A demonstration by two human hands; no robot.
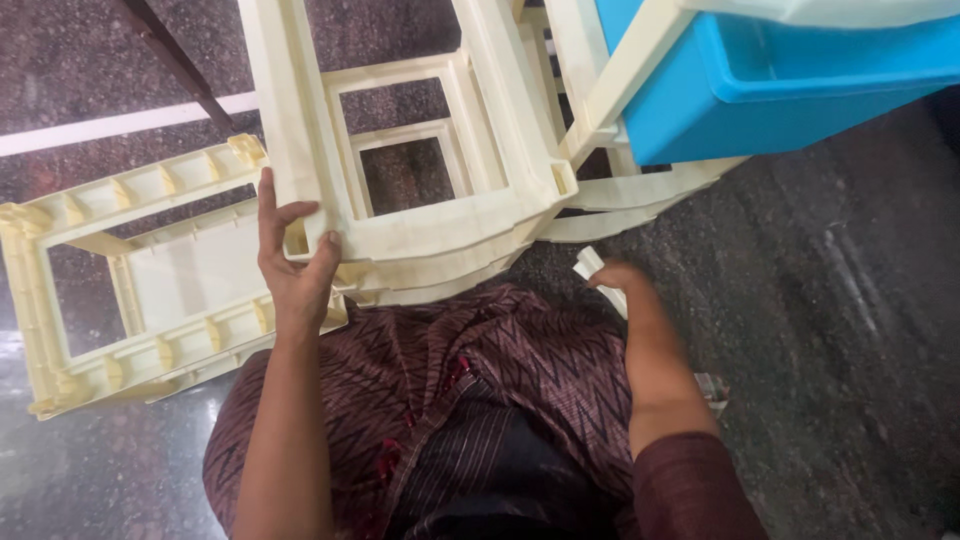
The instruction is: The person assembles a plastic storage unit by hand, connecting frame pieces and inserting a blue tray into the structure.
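Observation:
My left hand grips the lower corner of a cream plastic frame that stands tilted in front of my lap. My right hand reaches down to the floor at the right and closes on a small cream plastic piece. A second cream frame with ribbed edges lies flat on the floor to the left, just beside my left hand. A blue plastic drawer sits in the cream frame structure at the upper right.
More cream frame bars curve out under the blue drawer. The floor is dark speckled stone with a white line at the upper left. A dark slanted leg stands at the top left. My patterned maroon clothing fills the lower middle.

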